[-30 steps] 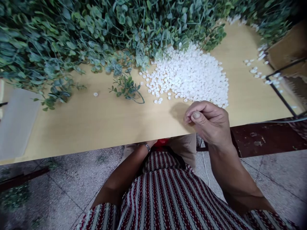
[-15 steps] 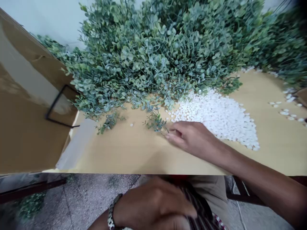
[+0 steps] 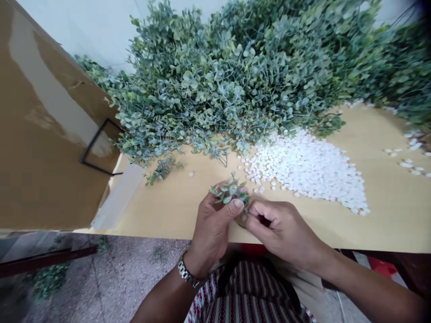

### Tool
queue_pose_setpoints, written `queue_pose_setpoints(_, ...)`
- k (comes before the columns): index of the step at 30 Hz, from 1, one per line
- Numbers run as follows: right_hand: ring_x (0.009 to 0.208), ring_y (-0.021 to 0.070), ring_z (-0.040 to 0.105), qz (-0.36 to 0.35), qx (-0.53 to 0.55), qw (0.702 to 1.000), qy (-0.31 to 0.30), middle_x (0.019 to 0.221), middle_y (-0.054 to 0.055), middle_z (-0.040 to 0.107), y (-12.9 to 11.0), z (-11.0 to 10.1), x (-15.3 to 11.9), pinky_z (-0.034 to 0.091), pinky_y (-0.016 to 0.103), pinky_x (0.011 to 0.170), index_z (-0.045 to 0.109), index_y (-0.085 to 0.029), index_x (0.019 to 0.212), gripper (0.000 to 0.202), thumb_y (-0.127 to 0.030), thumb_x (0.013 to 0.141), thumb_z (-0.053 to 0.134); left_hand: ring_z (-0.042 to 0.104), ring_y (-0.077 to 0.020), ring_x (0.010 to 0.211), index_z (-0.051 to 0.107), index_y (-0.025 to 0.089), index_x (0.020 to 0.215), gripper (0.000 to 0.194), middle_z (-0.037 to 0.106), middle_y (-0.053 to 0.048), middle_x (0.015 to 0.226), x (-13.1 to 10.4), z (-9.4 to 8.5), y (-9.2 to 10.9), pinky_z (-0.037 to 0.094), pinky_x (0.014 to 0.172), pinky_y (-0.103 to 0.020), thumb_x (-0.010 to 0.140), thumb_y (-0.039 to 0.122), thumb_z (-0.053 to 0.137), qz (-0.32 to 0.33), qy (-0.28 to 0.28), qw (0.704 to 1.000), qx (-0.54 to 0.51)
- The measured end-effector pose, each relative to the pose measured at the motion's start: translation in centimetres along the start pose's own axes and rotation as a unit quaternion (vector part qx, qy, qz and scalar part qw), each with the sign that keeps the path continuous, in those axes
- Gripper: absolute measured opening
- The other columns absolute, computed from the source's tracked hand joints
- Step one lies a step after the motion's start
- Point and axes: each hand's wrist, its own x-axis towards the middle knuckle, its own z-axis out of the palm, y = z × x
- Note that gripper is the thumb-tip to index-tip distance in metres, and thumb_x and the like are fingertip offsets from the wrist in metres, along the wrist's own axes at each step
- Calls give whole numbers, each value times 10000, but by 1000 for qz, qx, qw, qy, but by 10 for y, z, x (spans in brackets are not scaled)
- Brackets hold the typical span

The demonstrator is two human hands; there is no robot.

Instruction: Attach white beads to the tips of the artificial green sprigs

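Note:
A small sprig of green artificial leaves (image 3: 229,190) is held between both hands above the front part of the table. My left hand (image 3: 213,222), with a metal watch on its wrist, is closed round the leafy part, the thumb pressing on it. My right hand (image 3: 283,229) pinches the sprig's lower end at the right; the fingertips hide most of the stem. Just beyond my right hand spreads a pile of small white discs (image 3: 313,166). Farther back is a big heap of the same leafy sprigs (image 3: 232,85).
On the table (image 3: 161,211), a loose sprig (image 3: 163,169) lies at the left beside a single white disc (image 3: 191,174). A cardboard sheet (image 3: 47,148) with a black wire frame (image 3: 101,148) stands on the left. More discs (image 3: 409,164) are scattered at the far right.
My right hand has brought the sprig from the table near the heap towards me. My left hand has risen from below the table edge and closed on the leaves.

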Motion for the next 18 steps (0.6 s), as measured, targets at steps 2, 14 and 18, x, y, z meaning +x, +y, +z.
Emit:
queue_pose_setpoints(2, 478, 62, 347, -3, 26, 1000, 0, 523, -51, 374, 0, 7, -5, 297, 189, 472, 332, -184, 548, 281, -123, 801, 438, 646, -148, 806, 651, 140, 841, 286, 684, -31, 823, -1, 7, -6, 492, 823, -276, 594, 186, 788, -1, 28, 999, -20)
queue_pose_setpoints(14, 688, 175, 591, -74, -229, 970, 19, 762, 87, 649, 29, -33, -10, 454, 293, 637, 635, -129, 839, 225, -201, 895, 430, 536, -63, 448, 535, 160, 666, 206, 584, 50, 566, 7, 4, -3, 374, 371, -127, 588, 176, 725, -15, 73, 995, 64)
queue_pose_setpoints(18, 774, 211, 574, -55, -366, 929, -13, 779, 103, 633, 40, -44, 14, 423, 304, 659, 672, -125, 872, 250, -153, 878, 424, 462, -26, 438, 510, 153, 622, 214, 504, 70, 531, 13, 4, -4, 347, 391, -106, 587, 161, 721, -7, 53, 996, 69)
